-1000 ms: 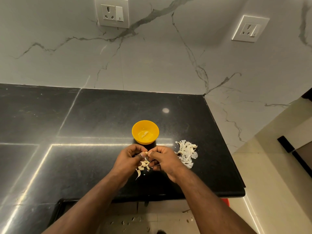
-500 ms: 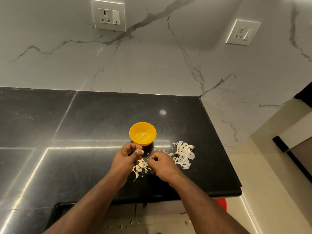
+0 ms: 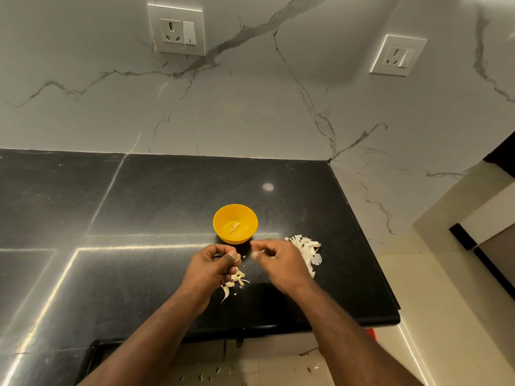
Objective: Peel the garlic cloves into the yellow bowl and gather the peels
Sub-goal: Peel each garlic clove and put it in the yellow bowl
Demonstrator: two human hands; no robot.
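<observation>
Beside yellow bowl (image 3: pixel 235 223), left hand (image 3: pixel 211 267) fingers pinching garlic clove (image 3: pixel 237 257), right hand (image 3: pixel 281 264) fingers curled, pinching peel scrap (image 3: pixel 272 257)

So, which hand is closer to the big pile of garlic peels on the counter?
Right. The right hand sits directly beside the pile of peels, partly covering its left edge. The left hand is farther away, on the other side of the right hand, holding a garlic clove.

Single head view, forward-down over black counter (image 3: pixel 167 201).
</observation>
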